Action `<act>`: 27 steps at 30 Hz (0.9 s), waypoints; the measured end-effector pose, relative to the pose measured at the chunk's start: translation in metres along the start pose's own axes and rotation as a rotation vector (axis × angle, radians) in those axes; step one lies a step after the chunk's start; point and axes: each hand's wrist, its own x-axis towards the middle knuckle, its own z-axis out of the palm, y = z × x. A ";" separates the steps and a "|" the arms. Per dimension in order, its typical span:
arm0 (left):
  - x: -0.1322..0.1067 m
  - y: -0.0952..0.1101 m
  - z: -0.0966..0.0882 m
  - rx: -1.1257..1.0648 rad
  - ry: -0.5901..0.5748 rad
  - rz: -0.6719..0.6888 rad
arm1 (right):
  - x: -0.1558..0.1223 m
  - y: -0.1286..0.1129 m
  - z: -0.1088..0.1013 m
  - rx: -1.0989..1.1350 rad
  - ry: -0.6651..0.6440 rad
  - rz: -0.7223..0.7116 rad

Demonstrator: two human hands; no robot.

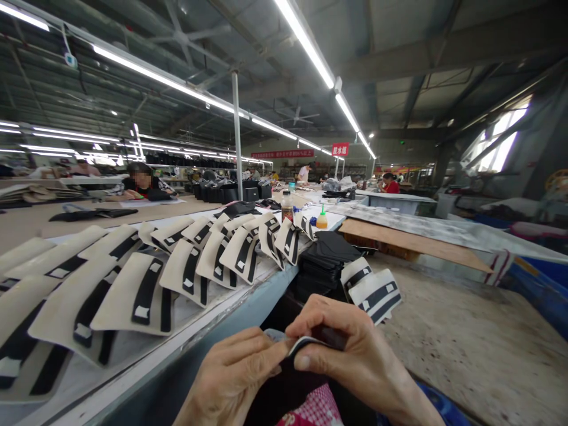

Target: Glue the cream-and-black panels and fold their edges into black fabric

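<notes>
Both my hands meet low in the middle of the head view, gripping a bent panel (307,341) with a pale side and a black edge. My left hand (239,370) pinches it from the left, while my right hand (355,349) has thumb and fingers closed round its right part. My fingers hide most of the piece. On the table at left lie rows of overlapping cream panels (118,296), each with black strips and small white tabs. Just beyond my right hand, two similar panels (377,296) rest against a pile of black pieces (326,260).
A dark bottle (287,208) and a yellow squeeze bottle with green cap (322,218) stand at the table's far end. A brown board (412,241) lies to the right. Across the tables sits a co-worker (141,180); other people are farther back.
</notes>
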 end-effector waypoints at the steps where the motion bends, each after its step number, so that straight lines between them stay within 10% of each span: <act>1: 0.001 0.000 0.000 -0.023 -0.011 0.005 | -0.001 0.000 0.001 0.002 -0.006 -0.020; 13: 0.001 -0.006 -0.008 0.058 -0.009 0.137 | 0.003 -0.001 0.001 -0.029 -0.056 -0.063; 18: 0.004 -0.006 -0.001 0.179 0.062 0.031 | 0.008 0.012 0.008 -0.372 0.219 -0.329; 23: 0.009 -0.006 0.003 0.153 0.114 -0.099 | 0.018 0.029 -0.001 -0.249 0.166 -0.048; 27: 0.011 -0.003 0.002 0.125 0.133 -0.150 | 0.018 0.024 -0.010 -0.354 0.054 -0.109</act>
